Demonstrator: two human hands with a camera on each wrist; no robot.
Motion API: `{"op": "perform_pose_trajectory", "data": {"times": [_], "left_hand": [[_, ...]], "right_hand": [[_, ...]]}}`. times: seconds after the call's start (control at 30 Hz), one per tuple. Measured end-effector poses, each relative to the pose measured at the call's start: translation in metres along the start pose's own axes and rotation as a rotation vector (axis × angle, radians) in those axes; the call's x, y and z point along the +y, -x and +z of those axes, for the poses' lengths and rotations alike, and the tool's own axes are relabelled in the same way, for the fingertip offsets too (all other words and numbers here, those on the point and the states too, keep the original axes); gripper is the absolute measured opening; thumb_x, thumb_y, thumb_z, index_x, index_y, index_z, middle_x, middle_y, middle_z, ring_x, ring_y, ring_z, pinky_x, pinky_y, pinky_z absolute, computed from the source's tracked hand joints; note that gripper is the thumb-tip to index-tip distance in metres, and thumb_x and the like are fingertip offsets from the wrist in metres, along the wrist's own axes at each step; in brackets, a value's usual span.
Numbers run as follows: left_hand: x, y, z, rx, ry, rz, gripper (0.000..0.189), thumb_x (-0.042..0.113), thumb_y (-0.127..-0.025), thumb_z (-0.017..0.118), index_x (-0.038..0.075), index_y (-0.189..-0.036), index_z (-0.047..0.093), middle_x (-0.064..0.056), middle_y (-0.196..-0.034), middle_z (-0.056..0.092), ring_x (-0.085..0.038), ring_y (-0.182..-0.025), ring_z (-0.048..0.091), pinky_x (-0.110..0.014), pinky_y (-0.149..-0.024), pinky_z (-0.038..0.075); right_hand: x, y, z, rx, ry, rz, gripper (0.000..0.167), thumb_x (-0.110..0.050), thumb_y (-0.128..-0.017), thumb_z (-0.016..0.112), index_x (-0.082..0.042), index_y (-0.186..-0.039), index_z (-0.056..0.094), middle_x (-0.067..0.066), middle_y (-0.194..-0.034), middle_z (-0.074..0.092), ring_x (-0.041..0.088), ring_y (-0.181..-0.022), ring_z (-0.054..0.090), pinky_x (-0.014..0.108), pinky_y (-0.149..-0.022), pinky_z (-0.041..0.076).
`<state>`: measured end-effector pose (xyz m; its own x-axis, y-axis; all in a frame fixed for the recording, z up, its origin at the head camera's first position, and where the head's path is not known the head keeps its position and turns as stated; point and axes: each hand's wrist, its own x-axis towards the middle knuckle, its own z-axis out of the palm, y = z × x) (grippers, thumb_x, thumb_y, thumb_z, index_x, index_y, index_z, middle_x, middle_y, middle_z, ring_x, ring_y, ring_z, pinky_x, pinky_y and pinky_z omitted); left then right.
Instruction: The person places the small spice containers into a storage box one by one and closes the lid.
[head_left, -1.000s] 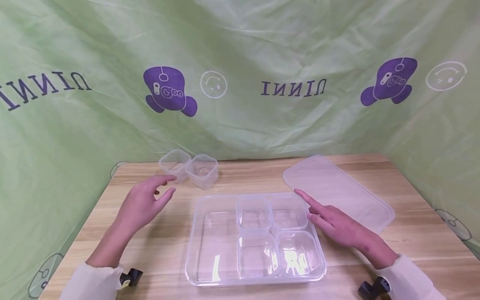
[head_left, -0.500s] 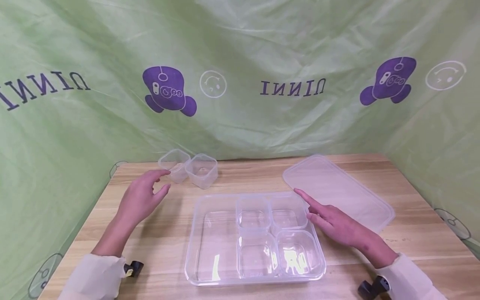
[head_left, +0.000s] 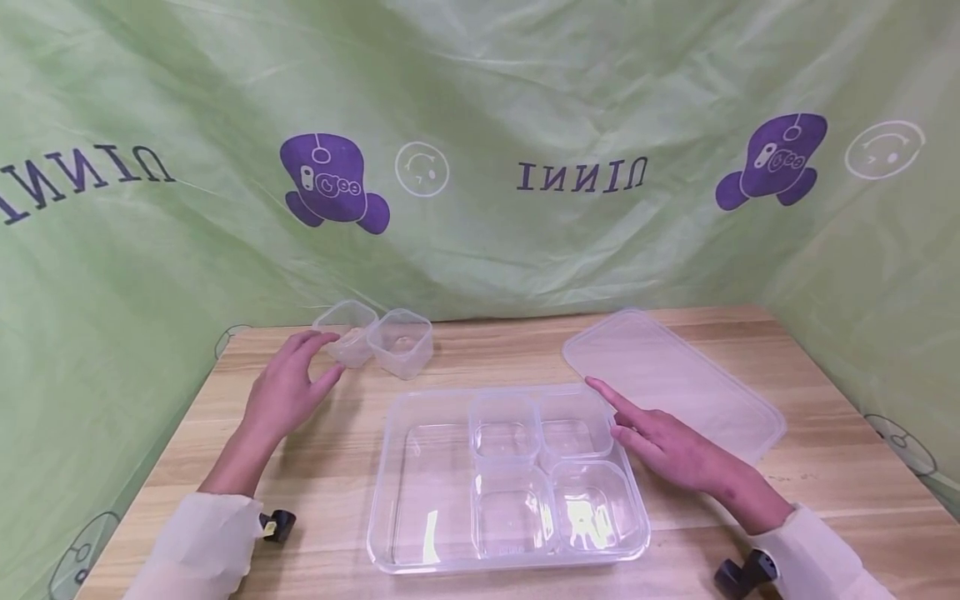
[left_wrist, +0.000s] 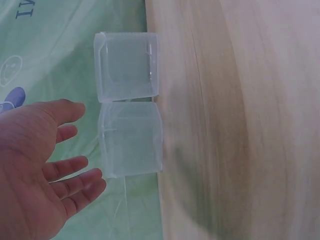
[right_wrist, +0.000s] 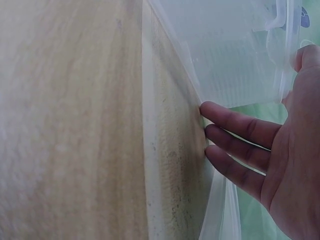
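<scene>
My left hand (head_left: 283, 387) reaches toward two small clear plastic cups at the back left, fingers spread and nothing held. The nearer is the left cup (head_left: 347, 333); the right cup (head_left: 402, 346) stands against it. In the left wrist view the hand (left_wrist: 37, 165) shows a gap before both cups. A large clear plastic box (head_left: 427, 563) sits at the front middle, with several small cups filling its right half. My right hand (head_left: 671, 450) rests at the box's right back corner, index finger extended along the rim. The right wrist view shows its fingers (right_wrist: 240, 125) beside the box wall (right_wrist: 230, 60).
A translucent flat lid (head_left: 675, 379) lies at the back right, partly behind the right hand. Green printed cloth (head_left: 480, 250) hangs around the wooden table (head_left: 337, 500) at the back and sides.
My left hand has moved forward and slightly right, closer to the left cup. The right hand, box and lid hold their places.
</scene>
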<state>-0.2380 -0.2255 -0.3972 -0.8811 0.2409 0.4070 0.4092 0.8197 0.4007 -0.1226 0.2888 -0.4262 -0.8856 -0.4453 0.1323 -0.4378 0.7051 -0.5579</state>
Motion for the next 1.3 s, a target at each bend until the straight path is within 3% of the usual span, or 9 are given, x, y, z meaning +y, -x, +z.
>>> {"op": "perform_pose_trajectory", "data": {"times": [0.17, 0.27, 0.63, 0.8, 1.03, 1.3], "left_hand": [[-0.003, -0.002, 0.003, 0.006, 0.018, -0.011, 0.042, 0.018, -0.096, 0.074, 0.002, -0.133, 0.063, -0.028, -0.141, 0.054, -0.053, -0.124, 0.053, -0.071, -0.091, 0.045], [-0.005, -0.003, 0.004, 0.004, 0.027, -0.019, 0.049, 0.018, -0.096, 0.074, 0.004, -0.140, 0.058, -0.028, -0.142, 0.054, -0.051, -0.128, 0.050, -0.070, -0.096, 0.043], [-0.012, -0.008, 0.014, -0.012, 0.044, -0.037, 0.060, 0.029, -0.099, 0.071, 0.008, -0.151, 0.049, -0.029, -0.149, 0.045, -0.052, -0.133, 0.044, -0.074, -0.097, 0.040], [-0.011, -0.015, 0.017, -0.024, 0.060, -0.046, 0.055, 0.033, -0.100, 0.070, 0.006, -0.145, 0.055, -0.032, -0.151, 0.042, -0.055, -0.134, 0.042, -0.075, -0.099, 0.037], [-0.015, -0.011, 0.018, -0.045, 0.067, -0.094, 0.043, 0.035, -0.102, 0.067, 0.004, -0.132, 0.064, -0.031, -0.153, 0.040, -0.056, -0.135, 0.040, -0.077, -0.098, 0.036], [-0.017, -0.013, 0.017, -0.001, 0.059, -0.081, 0.031, 0.026, -0.100, 0.069, 0.005, -0.123, 0.070, -0.033, -0.152, 0.040, -0.060, -0.132, 0.042, -0.077, -0.095, 0.038]], "right_hand": [[0.001, 0.000, 0.000, -0.006, 0.003, -0.001, 0.062, -0.022, -0.111, 0.045, -0.030, -0.166, 0.017, 0.014, -0.151, 0.051, 0.026, -0.119, 0.064, 0.057, -0.102, 0.047], [0.001, 0.000, 0.000, -0.007, 0.006, 0.001, 0.062, -0.022, -0.112, 0.045, -0.031, -0.166, 0.017, 0.014, -0.150, 0.053, 0.026, -0.119, 0.064, 0.058, -0.102, 0.047], [0.000, 0.001, 0.002, -0.019, 0.004, -0.005, 0.061, -0.024, -0.113, 0.042, -0.031, -0.166, 0.016, 0.013, -0.152, 0.050, 0.027, -0.121, 0.062, 0.059, -0.103, 0.046], [0.000, 0.001, 0.001, -0.008, 0.019, -0.009, 0.061, -0.023, -0.112, 0.042, -0.030, -0.167, 0.015, 0.014, -0.154, 0.048, 0.030, -0.120, 0.063, 0.059, -0.102, 0.046], [0.000, 0.001, 0.001, -0.014, 0.013, -0.006, 0.061, -0.023, -0.112, 0.042, -0.030, -0.167, 0.015, 0.016, -0.154, 0.047, 0.033, -0.119, 0.065, 0.061, -0.102, 0.046], [-0.001, 0.002, 0.002, -0.003, 0.019, 0.001, 0.060, -0.023, -0.112, 0.042, -0.031, -0.166, 0.016, 0.018, -0.149, 0.053, 0.032, -0.117, 0.065, 0.062, -0.101, 0.046]]}}
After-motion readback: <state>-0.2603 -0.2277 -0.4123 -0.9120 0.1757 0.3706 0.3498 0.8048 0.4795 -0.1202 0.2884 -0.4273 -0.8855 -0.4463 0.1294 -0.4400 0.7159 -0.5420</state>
